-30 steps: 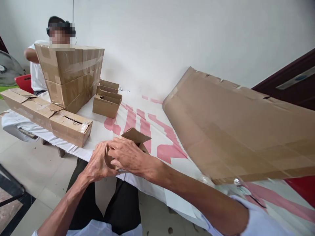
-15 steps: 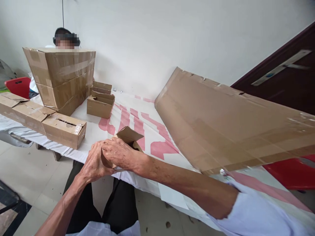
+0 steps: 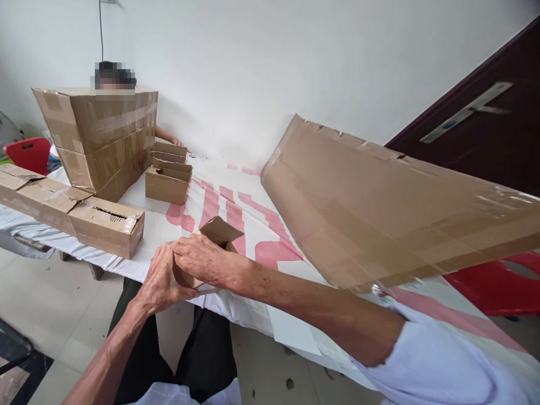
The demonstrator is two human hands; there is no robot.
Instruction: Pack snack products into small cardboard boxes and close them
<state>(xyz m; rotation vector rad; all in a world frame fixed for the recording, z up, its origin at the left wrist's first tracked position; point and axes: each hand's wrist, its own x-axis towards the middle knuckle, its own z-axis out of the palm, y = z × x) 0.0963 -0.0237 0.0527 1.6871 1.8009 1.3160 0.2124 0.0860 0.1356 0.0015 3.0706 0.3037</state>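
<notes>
Since both hands meet on one small box, the step in hand is judged to be work on that box's near end. It sits at the near edge of the cloth-covered worktop, between the two hands. The left hand is wrapped around its left end, thumb low, in a firm-looking grasp. The right hand lies across the top, fingers bent inward; whether they pinch the cardboard or only press it cannot be told. A flap stands raised just beyond the right hand. As a judgement, any next move calls for the left hand to brace the wall while the right hand stays clear of that flap.

Beyond the left hand stand open boxes, a co-worker's hand near the farther ones. Left of these rise stacked cartons; left of the left hand lies a long carton. Past the right forearm is a large cardboard piece.
</notes>
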